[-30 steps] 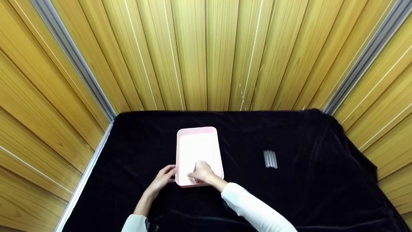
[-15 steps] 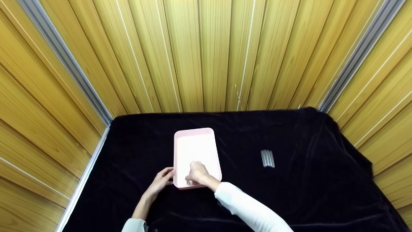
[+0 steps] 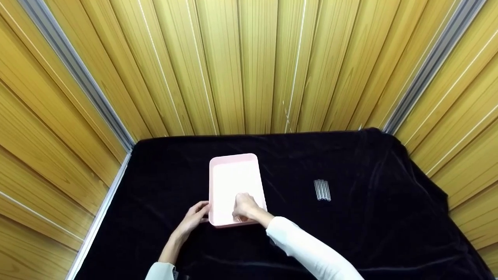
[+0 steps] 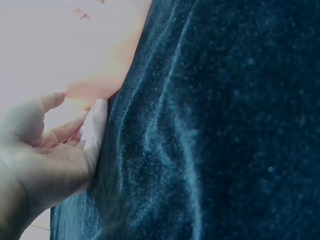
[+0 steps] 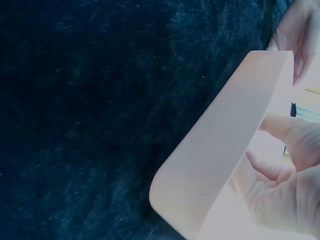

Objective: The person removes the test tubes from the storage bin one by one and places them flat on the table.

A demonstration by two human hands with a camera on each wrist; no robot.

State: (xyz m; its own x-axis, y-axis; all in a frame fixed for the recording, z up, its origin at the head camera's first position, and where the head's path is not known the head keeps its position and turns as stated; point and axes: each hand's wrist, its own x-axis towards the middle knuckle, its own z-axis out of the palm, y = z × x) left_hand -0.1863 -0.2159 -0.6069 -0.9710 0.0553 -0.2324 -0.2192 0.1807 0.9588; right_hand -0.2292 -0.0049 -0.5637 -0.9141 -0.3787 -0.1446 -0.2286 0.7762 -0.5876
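A shallow pink tray (image 3: 234, 177) lies lengthwise on black cloth. My left hand (image 3: 190, 221) rests against its outer left wall near the front corner. In the left wrist view, the thumb (image 4: 54, 101) and fingertips of that hand touch the tray side, loosely bent and not wrapped round it. My right hand (image 3: 246, 207) reaches over the front wall, fingers pointing down inside the tray. The right wrist view shows its thumb (image 5: 276, 125) and curled fingers going behind the tray wall (image 5: 220, 145). That wall hides the fingertips, and I cannot tell whether they hold anything.
Several slim clear tubes (image 3: 322, 189) lie side by side on the black cloth (image 3: 369, 225), right of the tray. Yellow wood-patterned panels (image 3: 256, 66) rise behind the cloth's far edge and at both sides. A metal strip (image 3: 103, 206) runs along the left.
My right hand shifted slightly left inside the tray, then back right. My left hand stays at the tray's side. The whole view has drifted a little, moving tray and tubes alike.
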